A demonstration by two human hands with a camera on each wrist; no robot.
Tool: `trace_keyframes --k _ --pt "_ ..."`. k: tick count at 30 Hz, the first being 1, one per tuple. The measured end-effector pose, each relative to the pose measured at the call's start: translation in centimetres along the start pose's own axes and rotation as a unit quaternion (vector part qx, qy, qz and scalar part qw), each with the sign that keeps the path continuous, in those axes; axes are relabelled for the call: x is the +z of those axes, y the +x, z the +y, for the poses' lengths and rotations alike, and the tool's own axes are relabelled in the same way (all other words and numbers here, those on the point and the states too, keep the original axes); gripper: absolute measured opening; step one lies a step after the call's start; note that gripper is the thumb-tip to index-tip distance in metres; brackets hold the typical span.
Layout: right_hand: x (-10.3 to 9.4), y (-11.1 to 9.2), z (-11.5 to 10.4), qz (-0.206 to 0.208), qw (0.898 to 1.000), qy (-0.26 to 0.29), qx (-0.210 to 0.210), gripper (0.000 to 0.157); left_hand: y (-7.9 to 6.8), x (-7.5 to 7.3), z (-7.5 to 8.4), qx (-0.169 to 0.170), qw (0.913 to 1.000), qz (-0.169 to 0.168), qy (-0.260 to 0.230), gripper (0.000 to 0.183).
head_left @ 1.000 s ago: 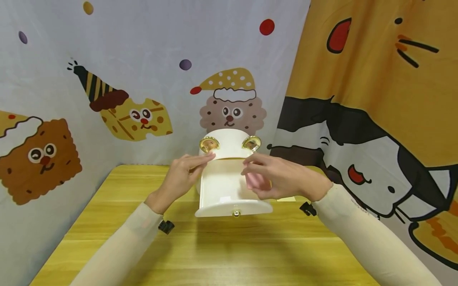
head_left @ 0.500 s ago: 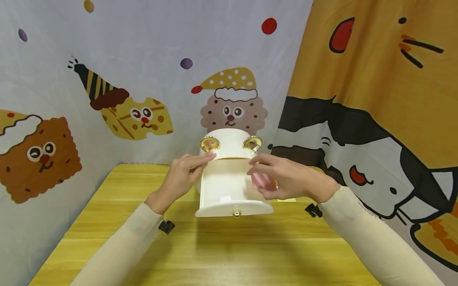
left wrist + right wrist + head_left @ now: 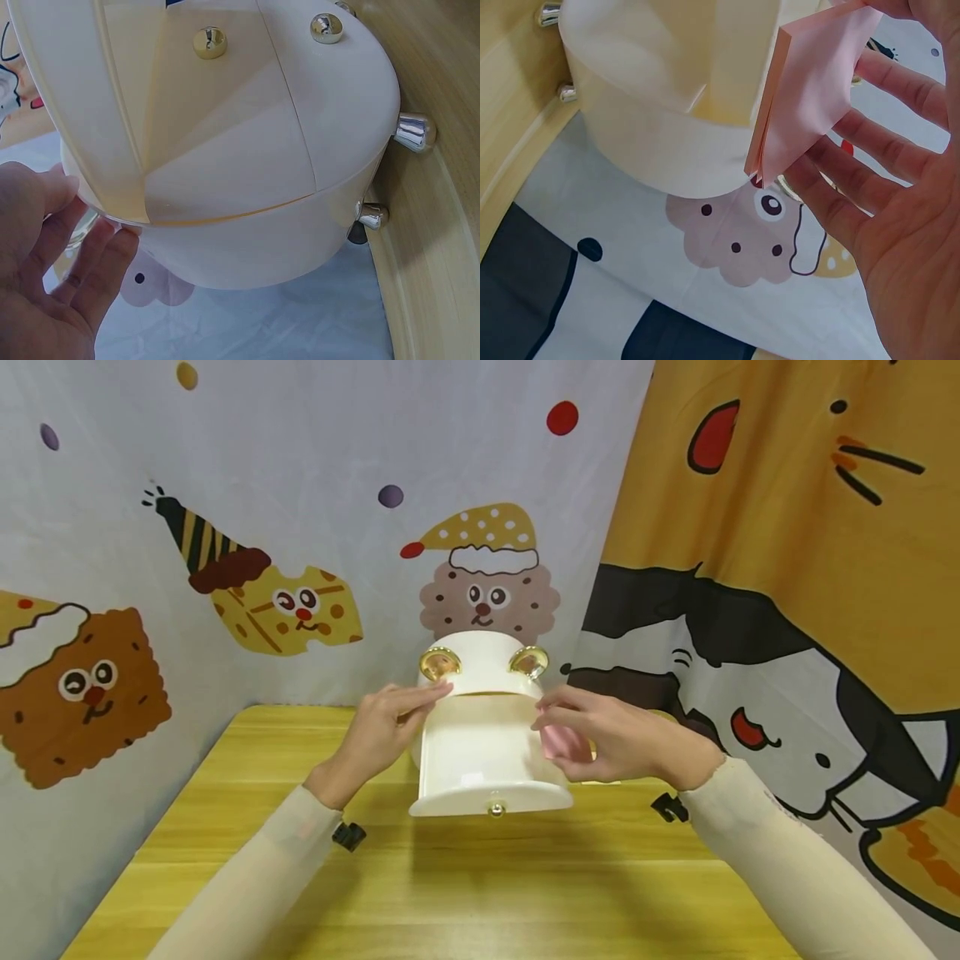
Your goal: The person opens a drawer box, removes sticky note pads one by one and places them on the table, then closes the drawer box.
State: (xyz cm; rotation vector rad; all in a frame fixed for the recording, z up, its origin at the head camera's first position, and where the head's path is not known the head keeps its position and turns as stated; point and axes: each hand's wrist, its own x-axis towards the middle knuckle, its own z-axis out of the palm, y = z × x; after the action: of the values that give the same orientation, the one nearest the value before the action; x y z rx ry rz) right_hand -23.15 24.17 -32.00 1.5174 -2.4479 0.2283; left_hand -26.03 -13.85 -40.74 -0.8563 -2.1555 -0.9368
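Note:
A white rounded storage box point(image 3: 480, 739) with gold ear-shaped trims stands on the table, its front section pulled out and a gold knob on it. My left hand point(image 3: 386, 718) grips its upper left edge; in the left wrist view, thumb and fingertips pinch the rim below the top band. Just right of the box, my right hand point(image 3: 622, 735) holds a pink sticky-note pad point(image 3: 810, 94) upright between thumb and fingers. In the right wrist view, the pad's edge overlaps the side of the box, and the fingers are spread behind it.
The wooden table point(image 3: 480, 893) carries the box on silver feet point(image 3: 415, 133). Part of a small pale yellow piece point(image 3: 606, 782) shows behind the right hand. A cartoon-printed cloth point(image 3: 300, 485) hangs right behind the table, and another point(image 3: 787, 510) closes the right side.
My right hand has moved a little to the right with the pink sticky-note pad, away from over the box's pulled-out front. The left hand and the box have stayed in place.

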Motion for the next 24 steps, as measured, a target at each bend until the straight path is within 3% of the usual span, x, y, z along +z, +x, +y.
trace_keyframes --k 9,19,24 --pt "0.1 -0.6 0.8 0.002 1.000 -0.006 -0.006 0.048 0.0 -0.2 0.2 -0.005 1.0000 -0.004 0.000 0.037" --pt "0.4 -2.0 1.4 -0.026 0.999 0.003 0.047 0.049 0.1 -0.2 0.2 0.004 1.0000 0.003 0.001 0.038" --pt "0.9 -2.4 1.9 -0.022 0.999 0.009 0.045 0.048 0.1 -0.2 0.2 -0.001 1.0000 0.002 0.001 0.037"
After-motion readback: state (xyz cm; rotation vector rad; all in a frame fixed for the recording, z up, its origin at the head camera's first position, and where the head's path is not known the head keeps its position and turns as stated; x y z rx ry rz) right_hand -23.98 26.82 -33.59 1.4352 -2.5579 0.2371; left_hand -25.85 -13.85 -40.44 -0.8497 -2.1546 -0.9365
